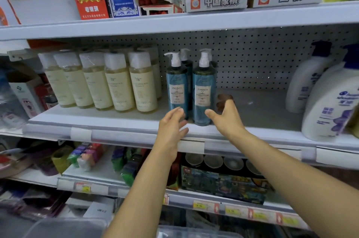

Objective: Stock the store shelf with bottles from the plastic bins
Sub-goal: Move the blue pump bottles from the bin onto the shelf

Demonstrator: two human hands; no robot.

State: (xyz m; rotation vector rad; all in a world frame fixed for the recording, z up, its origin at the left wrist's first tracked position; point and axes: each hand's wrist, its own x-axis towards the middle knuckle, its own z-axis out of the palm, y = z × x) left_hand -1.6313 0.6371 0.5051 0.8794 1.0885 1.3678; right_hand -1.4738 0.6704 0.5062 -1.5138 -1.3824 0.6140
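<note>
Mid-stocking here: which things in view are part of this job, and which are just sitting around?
Job: blue pump bottles labelled ZHIDUO, white metal shelf, clear plastic bin, left hand, right hand.
Just there: cream bottles with white caps, large white bottles with dark blue caps, white board-game boxes above.

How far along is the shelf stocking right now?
Done: blue ZHIDUO pump bottles stand on the middle shelf, two in front, more behind. In hand: the left hand and right hand flank the front pair; the right cups one bottle, grip unclear. Left: bare shelf runs from there to the white bottles; what the plastic bins hold is hidden.
</note>
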